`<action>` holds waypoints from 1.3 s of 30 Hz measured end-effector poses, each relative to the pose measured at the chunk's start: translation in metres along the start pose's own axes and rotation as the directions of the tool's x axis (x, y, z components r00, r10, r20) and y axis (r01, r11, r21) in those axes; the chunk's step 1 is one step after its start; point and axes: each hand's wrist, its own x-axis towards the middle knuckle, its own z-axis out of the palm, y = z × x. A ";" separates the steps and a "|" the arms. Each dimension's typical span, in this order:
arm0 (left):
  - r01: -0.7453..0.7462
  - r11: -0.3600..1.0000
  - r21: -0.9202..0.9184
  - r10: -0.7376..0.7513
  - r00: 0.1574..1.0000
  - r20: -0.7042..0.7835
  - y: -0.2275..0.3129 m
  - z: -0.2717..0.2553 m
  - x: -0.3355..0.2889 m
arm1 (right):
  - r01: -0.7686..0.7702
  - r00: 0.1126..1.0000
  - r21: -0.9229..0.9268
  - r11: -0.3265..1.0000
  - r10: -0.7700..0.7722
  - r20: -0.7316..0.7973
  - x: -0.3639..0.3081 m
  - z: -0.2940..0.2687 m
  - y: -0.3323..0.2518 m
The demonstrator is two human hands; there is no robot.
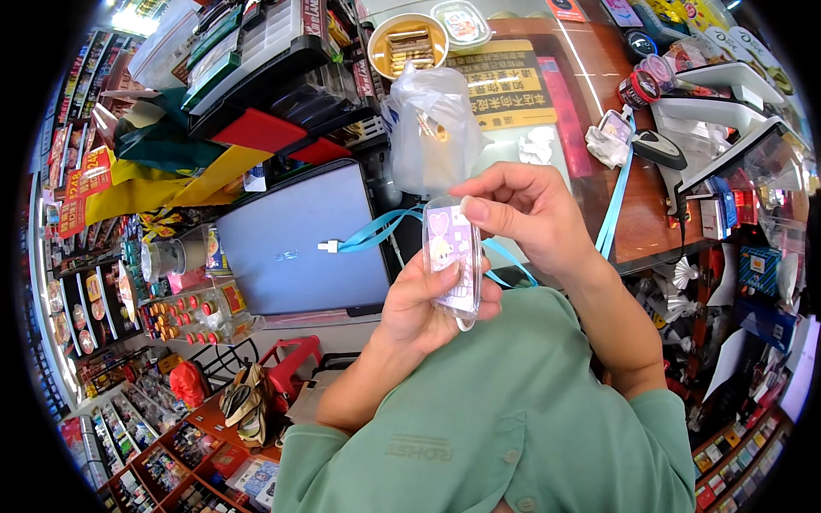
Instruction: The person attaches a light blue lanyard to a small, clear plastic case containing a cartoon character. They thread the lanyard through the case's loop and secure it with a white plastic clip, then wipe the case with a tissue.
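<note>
My left hand [410,306] is wrapped round a clear card holder [453,244] with a purple and pink cartoon picture, its thumb lying on the front. At the holder's upper edge, my right hand [539,214] pinches the corner between thumb and fingers. A light blue lanyard [369,237] with a white end piece runs out to the left over a closed laptop [295,244]. More blue strap [511,261] shows beneath my hands. On the right, another blue lanyard [617,205] lies near a second small picture card [615,126] and crumpled white tissue [605,150].
A translucent plastic bag [434,141] stands just beyond my hands, with a round tub of wrapped sticks [408,47] behind it. A black scanner-like device [658,150] sits at the right. Crowded racks flank the counter; a red stool [292,368] is lower left.
</note>
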 end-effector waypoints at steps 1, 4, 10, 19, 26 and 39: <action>0.002 1.000 -0.016 -0.002 1.000 -0.016 0.001 0.004 0.000 | -0.016 1.000 0.020 1.000 0.016 0.000 0.001 0.000 0.000; 0.013 0.997 -0.069 -0.017 0.999 -0.048 0.001 0.010 -0.001 | -0.053 0.999 0.046 0.998 0.053 -0.009 0.003 -0.001 0.001; 0.013 0.997 -0.072 -0.020 0.995 -0.099 0.001 0.014 -0.002 | -0.087 0.996 0.090 0.992 0.089 -0.025 0.003 -0.001 0.004; -0.001 0.981 0.194 0.023 0.993 -0.112 0.001 0.019 0.001 | -0.027 0.999 0.029 0.999 0.028 -0.024 0.002 -0.004 0.004; -0.133 0.866 0.482 0.204 0.974 -0.097 -0.001 0.019 0.005 | 0.057 0.993 -0.136 0.989 -0.070 -0.093 -0.010 0.001 0.001; -0.160 0.688 0.707 0.258 0.966 -0.033 -0.007 0.015 0.008 | 0.143 0.951 -0.521 0.841 -0.262 -0.163 -0.015 -0.006 0.000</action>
